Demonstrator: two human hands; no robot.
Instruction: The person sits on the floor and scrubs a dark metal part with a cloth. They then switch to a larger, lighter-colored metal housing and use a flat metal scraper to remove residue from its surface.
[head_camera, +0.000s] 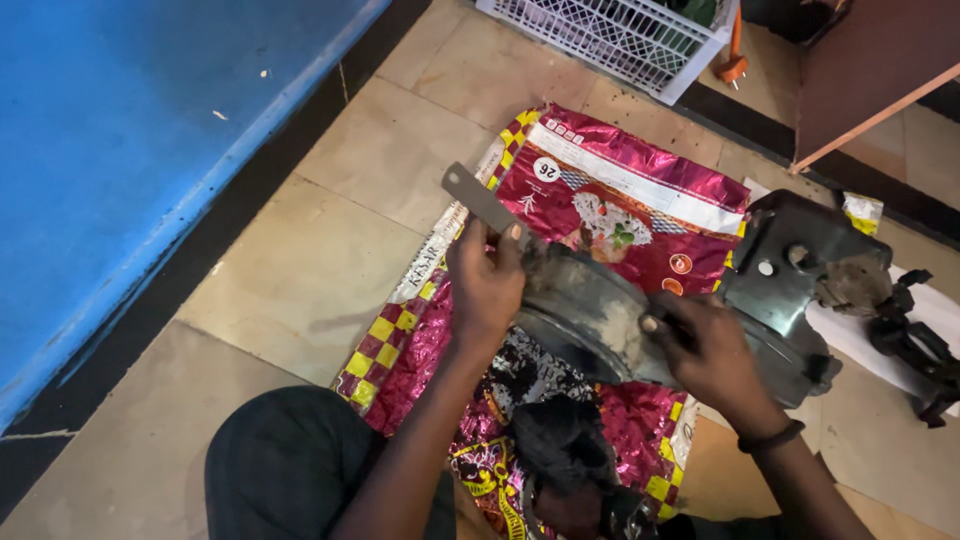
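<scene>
blade (478, 198): flat grey metal strip, matt, showing at 11 o'clock
drum (590, 310): dull metal, looking rough and dusty
bracket (795, 260): dark matt metal, grimy, sitting at 3 o'clock
sack (620, 190): glossy crinkled plastic, shining magenta
basket (610, 35): white plastic lattice
floor (300, 270): smooth beige stone tiles

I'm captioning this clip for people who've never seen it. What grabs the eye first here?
First comes the shiny magenta printed bag, spread flat on the tiled floor at centre frame. Over it, the left hand grips a flat grey metal strip, while the right hand steadies a grimy round metal part. A white plastic crate sits at the top edge.
</scene>
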